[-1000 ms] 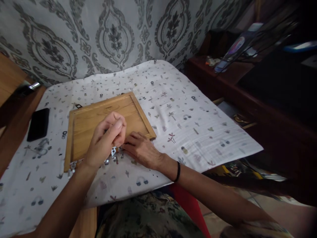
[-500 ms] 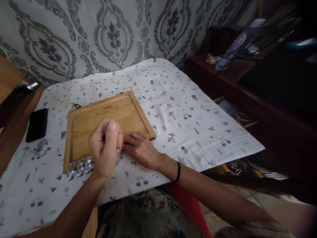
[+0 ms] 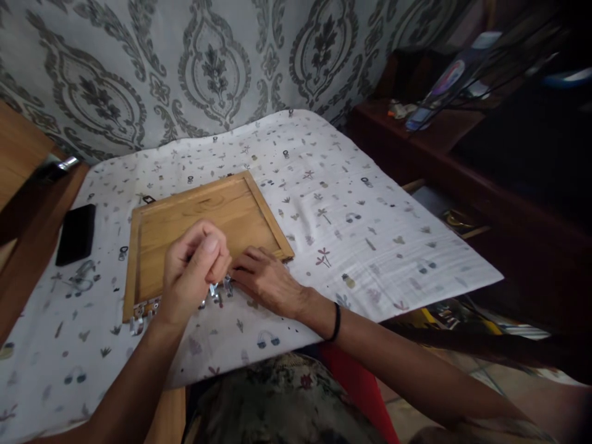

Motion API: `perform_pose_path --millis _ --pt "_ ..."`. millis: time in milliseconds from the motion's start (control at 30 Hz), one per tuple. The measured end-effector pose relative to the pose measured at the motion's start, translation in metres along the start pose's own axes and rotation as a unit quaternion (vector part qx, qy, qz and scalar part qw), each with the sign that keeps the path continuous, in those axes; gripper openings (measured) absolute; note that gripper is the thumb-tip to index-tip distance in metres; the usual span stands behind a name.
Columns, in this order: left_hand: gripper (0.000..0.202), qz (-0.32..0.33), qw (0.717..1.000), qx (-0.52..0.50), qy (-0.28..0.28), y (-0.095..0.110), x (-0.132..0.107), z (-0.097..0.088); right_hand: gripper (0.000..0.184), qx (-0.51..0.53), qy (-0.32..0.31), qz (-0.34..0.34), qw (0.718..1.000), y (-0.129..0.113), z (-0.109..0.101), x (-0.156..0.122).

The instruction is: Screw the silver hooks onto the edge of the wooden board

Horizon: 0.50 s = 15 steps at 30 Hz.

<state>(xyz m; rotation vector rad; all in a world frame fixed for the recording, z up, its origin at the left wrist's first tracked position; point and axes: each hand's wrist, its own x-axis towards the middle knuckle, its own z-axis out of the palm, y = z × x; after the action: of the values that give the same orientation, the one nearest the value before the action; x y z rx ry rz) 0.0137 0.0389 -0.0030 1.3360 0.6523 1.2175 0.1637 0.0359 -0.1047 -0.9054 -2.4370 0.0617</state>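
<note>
A shallow wooden frame board (image 3: pixel 198 219) lies flat on a patterned white cloth (image 3: pixel 370 246). A row of small metal hooks (image 3: pixel 147 310) lines its near edge. My left hand (image 3: pixel 192 274) hovers over that edge with fingers pinched together around something small that I cannot make out, just above the hooks (image 3: pixel 217 290). My right hand (image 3: pixel 268 280) lies flat on the cloth at the board's near right corner, fingers stretched and pressing on the board's edge. A black band circles my right wrist.
A black phone (image 3: pixel 76 233) lies on the cloth to the left of the board. A dark wooden cabinet (image 3: pixel 462 160) with clutter stands to the right. Patterned wallpaper rises behind the table. A wooden surface (image 3: pixel 18 160) borders the far left.
My left hand dipped toward the hooks on the board's near edge, then rose slightly, keeping its pinch. My right hand stayed flat in place.
</note>
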Motion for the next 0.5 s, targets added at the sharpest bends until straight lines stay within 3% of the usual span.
perform_pose_path --millis 100,167,500 --pt "0.036 0.047 0.989 0.001 0.14 0.0047 -0.0002 0.0047 0.013 0.004 0.006 0.003 1.0 0.0 0.0007 -0.0002" --pt "0.035 0.063 0.979 0.006 0.196 0.0085 0.0013 0.0046 0.013 0.01 0.01 0.004 1.0 0.0002 0.0015 -0.0002" --pt "0.039 0.062 0.976 0.065 0.197 0.0013 0.0004 0.0051 0.012 0.005 0.004 0.004 1.0 0.0009 0.0033 -0.0004"
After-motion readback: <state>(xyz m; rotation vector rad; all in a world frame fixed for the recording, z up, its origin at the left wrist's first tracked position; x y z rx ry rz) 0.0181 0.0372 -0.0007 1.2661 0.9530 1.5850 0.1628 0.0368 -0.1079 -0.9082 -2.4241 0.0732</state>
